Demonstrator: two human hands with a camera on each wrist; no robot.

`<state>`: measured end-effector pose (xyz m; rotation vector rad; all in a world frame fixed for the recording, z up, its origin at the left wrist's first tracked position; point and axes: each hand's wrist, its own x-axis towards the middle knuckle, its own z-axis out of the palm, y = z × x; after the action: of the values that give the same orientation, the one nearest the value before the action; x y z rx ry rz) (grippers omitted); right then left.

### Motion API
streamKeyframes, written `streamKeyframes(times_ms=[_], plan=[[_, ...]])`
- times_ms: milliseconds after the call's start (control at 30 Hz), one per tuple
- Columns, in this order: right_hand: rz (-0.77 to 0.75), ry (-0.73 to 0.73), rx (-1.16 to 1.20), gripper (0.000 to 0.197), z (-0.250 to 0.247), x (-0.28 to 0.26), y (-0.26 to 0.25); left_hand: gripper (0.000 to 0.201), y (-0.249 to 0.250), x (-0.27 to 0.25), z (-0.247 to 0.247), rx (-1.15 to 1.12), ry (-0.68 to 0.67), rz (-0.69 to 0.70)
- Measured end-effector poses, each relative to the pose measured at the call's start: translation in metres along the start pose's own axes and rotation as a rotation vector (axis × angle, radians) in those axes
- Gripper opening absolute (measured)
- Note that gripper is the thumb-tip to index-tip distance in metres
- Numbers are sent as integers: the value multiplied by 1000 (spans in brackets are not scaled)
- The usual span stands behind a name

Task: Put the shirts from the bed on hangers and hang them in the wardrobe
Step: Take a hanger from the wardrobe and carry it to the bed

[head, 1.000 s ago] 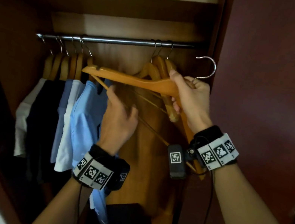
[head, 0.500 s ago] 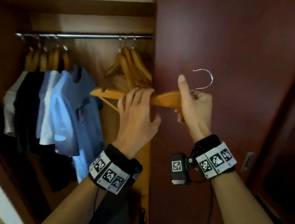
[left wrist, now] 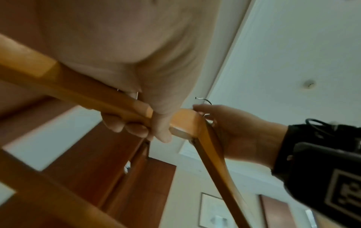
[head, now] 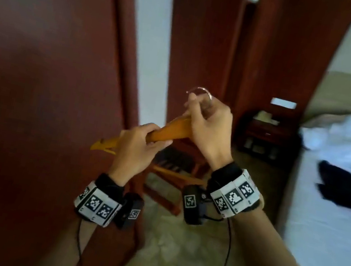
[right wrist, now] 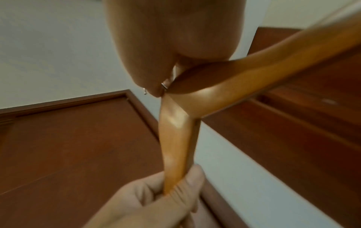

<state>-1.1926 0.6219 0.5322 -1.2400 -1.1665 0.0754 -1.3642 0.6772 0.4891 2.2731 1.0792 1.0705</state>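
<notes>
1. Left hand (head: 136, 147) wrapped round one arm of the wooden hanger (head: 167, 131), fingers curled over the top, thumb underneath.
2. Right hand (head: 208, 127) closed on the hanger's neck, at the foot of the metal hook (head: 200, 91); hook tip poking up above the fingers.
3. Hanger held out in mid-air between both hands, tilted, the left end lower; bare, no garment on it.
4. Lower bar of the hanger visible below the right wrist, running toward the tagged wristband (head: 235, 196).
5. Dark red wooden panel (head: 37, 85) filling the left side, very near.
6. Bed (head: 332, 207) with white sheets on the right; a dark garment (head: 347, 189) lying on it, well apart from the hands, too blurred to tell its kind.
7. Small dark bedside stand (head: 265, 134) far off, between the panel and the bed.
8. Wooden rack (head: 175, 168) on the floor behind the hands, partly hidden.
9. Second tagged wristband (head: 97, 204) on the left wrist, cable hanging down.
</notes>
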Motion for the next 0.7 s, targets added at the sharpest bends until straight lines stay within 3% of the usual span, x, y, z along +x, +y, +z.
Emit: streamKeyframes(times_ms=[100, 233, 400, 500, 567, 633, 667, 700], plan=[[-16, 38, 15, 29, -87, 28, 40, 19, 36, 49, 100, -103, -168, 56], [153, 244, -27, 31, -212, 42, 88, 20, 112, 87, 226, -149, -396, 210], [308, 561, -189, 32, -370, 31, 139, 25, 228, 87, 359, -191, -770, 434], [349, 696, -218, 31, -456, 12, 165, 37, 290, 71, 430, -250, -896, 566], [384, 712, -179, 25, -512, -6, 174, 34, 328, 60, 476, -289, -947, 618], [416, 635, -141, 10, -570, -23, 179, 28, 361, 52, 520, -298, -989, 628], [444, 566, -155, 9, -601, -29, 182, 27, 378, 50, 540, -306, -1002, 629], [481, 497, -184, 20, -635, -35, 188, 26, 396, 48, 563, -313, -1013, 641]])
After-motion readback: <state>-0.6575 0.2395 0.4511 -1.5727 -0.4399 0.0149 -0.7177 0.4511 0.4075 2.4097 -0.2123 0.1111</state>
